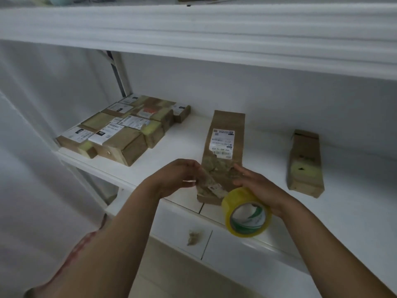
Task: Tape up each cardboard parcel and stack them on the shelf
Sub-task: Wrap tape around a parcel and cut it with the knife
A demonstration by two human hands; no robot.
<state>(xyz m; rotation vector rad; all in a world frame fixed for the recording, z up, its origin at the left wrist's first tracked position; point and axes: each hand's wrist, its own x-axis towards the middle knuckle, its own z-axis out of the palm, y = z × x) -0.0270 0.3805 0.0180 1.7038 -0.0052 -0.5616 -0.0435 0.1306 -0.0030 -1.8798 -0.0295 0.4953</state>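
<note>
A long cardboard parcel (225, 134) with a white label lies on the white shelf (184, 143), its near end torn and crumpled. My left hand (178, 177) pinches a strip of tape that runs across that torn end toward the yellow tape roll (247, 211). The roll hangs tilted under my right hand (257, 186), whose fingers stretch forward onto the parcel's near right corner; the thumb is hidden. A second, narrower parcel (305, 164) lies to the right. Several taped, labelled parcels (120, 130) are stacked at the shelf's left.
An upper shelf board (193, 33) overhangs the work space. Below the shelf's front edge are white drawer fronts, one with a scrap of brown paper (194, 238) stuck to it. A white side panel closes off the left.
</note>
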